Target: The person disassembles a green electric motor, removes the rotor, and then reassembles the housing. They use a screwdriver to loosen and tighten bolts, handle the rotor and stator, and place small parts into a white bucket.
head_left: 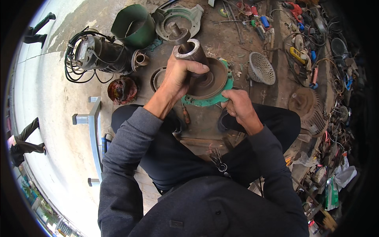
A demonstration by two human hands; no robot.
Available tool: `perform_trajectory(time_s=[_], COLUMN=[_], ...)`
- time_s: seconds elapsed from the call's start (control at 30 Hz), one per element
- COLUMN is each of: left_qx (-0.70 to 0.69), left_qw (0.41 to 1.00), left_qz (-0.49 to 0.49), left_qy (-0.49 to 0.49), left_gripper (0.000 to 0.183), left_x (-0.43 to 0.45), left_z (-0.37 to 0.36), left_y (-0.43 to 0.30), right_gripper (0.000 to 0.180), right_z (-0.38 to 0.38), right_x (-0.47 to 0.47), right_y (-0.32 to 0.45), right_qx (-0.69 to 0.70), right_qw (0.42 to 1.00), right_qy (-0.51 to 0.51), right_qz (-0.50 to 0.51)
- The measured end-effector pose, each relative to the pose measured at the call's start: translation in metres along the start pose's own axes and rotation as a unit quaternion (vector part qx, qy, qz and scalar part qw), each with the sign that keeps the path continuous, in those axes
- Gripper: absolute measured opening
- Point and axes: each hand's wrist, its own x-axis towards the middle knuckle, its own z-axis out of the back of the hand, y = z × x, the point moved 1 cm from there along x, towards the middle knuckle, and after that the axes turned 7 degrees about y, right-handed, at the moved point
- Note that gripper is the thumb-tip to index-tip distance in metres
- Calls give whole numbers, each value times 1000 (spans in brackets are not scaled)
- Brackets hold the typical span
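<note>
My left hand [180,72] grips a thick metal sleeve [192,51], from whose upper end a stepped metal shaft [178,33] sticks out. The sleeve stands over the middle of a round, brown-stained metal housing [217,81] with a green-painted flange [204,102]. With its thumb and curled fingers, my right hand [238,108] pinches the near right edge of that flange. What lies under the sleeve's lower end is partly hidden by my left hand. A screwdriver [185,115] lies on the ground between my feet, close to the housing.
An electric pump [103,54] with coiled black cable, a green metal cylinder [133,28] and a pale green cover [189,20] lie beyond. A perforated strainer [262,68] is at right, near a ribbed motor housing [309,109] and piled scrap. Two people's legs [28,137] show far left.
</note>
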Motion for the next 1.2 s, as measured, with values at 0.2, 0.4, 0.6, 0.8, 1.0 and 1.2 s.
perform_trajectory(time_s=[0.2,0.4,0.6,0.8,1.0,1.2], left_qx=[-58,-53,-107,-35,-74,-72], left_qw=[998,996,994,999,997,997], left_qz=[-22,-25,-17,-13,-12,-1], left_qy=[-25,-67,-13,-40,-16,-30], left_gripper=[65,57,33,42,47,48], left_x=[6,10,5,6,3,8], left_z=[2,13,8,3,4,6], left_y=[7,10,2,1,2,2], right_gripper=[33,39,38,39,44,42], right_z=[-22,-44,-24,-30,-24,-30], right_x=[0,-1,0,-5,-5,-5], right_y=[-7,-14,1,-14,-21,-24], right_qx=[-40,-12,-68,-24,-73,-96], right_qw=[996,998,993,999,995,995], right_qy=[-66,-66,-81,-41,-61,-36], right_qz=[50,10,61,17,32,21])
